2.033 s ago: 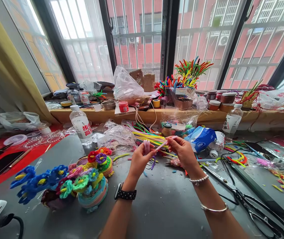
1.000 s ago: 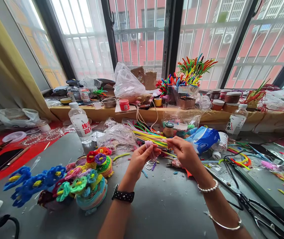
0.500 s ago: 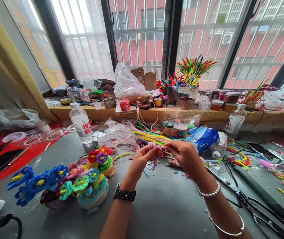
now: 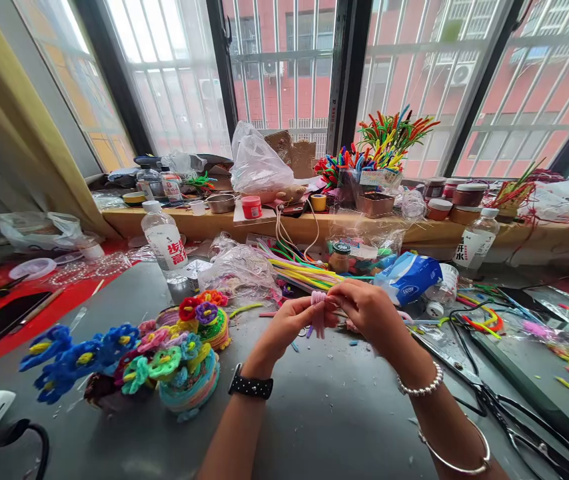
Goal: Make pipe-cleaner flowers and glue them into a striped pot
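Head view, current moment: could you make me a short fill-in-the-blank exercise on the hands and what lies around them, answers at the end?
1. While the left hand and right hand hold the pale pink looped pipe cleaners, the dotted black watch strap circles the person's ____.
2. The long scissors have ____ handles.
3. The leftmost flowers have yellow centres and ____ petals.
4. The blue-and-white packet lies to the ____ of the dark-lidded jar.

Missing words: left wrist; black; blue; right.
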{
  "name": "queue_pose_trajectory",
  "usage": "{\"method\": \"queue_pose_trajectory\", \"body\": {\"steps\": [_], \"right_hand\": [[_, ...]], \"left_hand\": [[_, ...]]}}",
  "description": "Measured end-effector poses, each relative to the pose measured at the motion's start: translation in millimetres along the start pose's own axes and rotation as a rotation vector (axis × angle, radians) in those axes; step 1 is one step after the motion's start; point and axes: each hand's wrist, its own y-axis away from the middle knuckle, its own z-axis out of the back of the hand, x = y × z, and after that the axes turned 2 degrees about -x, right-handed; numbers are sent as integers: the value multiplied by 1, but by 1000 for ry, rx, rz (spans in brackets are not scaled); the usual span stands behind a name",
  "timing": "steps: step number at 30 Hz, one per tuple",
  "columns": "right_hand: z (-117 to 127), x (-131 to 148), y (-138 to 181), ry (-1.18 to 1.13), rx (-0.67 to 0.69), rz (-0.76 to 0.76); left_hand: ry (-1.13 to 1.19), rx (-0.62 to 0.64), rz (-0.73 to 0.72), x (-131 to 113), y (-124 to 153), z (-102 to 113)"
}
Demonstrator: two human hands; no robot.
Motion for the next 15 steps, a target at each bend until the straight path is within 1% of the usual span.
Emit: {"method": "queue_pose_trajectory", "body": {"steps": [4, 7, 10, 15], "right_hand": [[-2, 1, -1, -64, 54, -26], [2, 2, -1, -127, 99, -29], [6, 1, -1, -165, 108, -17], [8, 1, -1, -74, 74, -59]], "left_hand": [[17, 14, -28, 1, 0, 1], [14, 10, -60, 2, -1, 1], [23, 1, -64, 2, 0, 0], [34, 7, -66, 3, -1, -1]]}}
